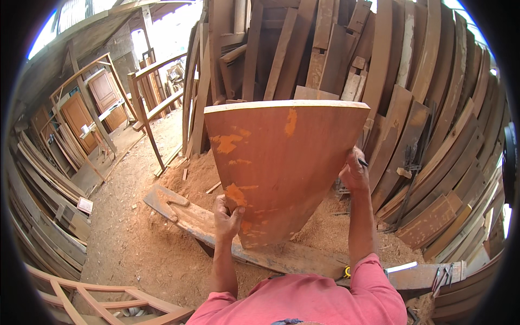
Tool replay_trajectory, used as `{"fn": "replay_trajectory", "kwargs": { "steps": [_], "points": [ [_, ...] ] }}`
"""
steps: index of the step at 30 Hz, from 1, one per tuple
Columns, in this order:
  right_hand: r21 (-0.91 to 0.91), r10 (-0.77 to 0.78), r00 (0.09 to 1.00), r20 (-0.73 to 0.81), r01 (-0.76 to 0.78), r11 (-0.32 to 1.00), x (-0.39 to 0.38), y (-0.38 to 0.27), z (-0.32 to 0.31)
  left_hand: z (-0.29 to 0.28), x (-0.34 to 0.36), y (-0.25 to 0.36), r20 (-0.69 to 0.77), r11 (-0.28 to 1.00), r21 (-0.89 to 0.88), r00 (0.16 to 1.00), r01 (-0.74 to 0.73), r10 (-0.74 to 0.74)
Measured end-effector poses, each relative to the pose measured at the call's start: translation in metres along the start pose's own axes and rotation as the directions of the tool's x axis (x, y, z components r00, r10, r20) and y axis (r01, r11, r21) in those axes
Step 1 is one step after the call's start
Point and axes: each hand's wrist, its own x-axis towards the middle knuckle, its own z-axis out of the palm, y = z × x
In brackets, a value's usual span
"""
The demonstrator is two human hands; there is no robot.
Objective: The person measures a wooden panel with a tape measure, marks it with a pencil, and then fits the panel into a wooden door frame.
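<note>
Two hands: both gripping one board, upright before the person.
Left hand (226, 216): fingers curled tight around the wooden panel (281, 168) at its lower left edge.
Right hand (353, 173): fingers closed on the right edge, a dark pencil (362, 162) poking out.
Panel: reddish, orange patches, narrow end down on a plank (260, 246).
Around: sawdust (184, 184), stacked timber (433, 135) behind.

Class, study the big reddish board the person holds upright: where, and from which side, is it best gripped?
Grip the reddish board by its two long side edges, one hand from each side, as the left hand and right hand do: it is broad, flat and standing on end.
</note>
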Motion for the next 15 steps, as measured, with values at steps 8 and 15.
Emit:
{"fn": "replay_trajectory", "kwargs": {
  "steps": [8,15],
  "points": [
    [0.069,-0.015,0.999,-0.044,0.018,0.997,-0.027,0.025,0.033,-0.023,-0.062,-0.079,-0.076,0.986,-0.049,0.984,0.157,-0.160],
    [0.144,-0.204,0.978,-0.044,0.209,0.967,-0.058,0.005,0.063,-0.054,-0.032,-0.066,-0.030,0.998,-0.036,0.998,0.051,-0.052]
  ]
}}
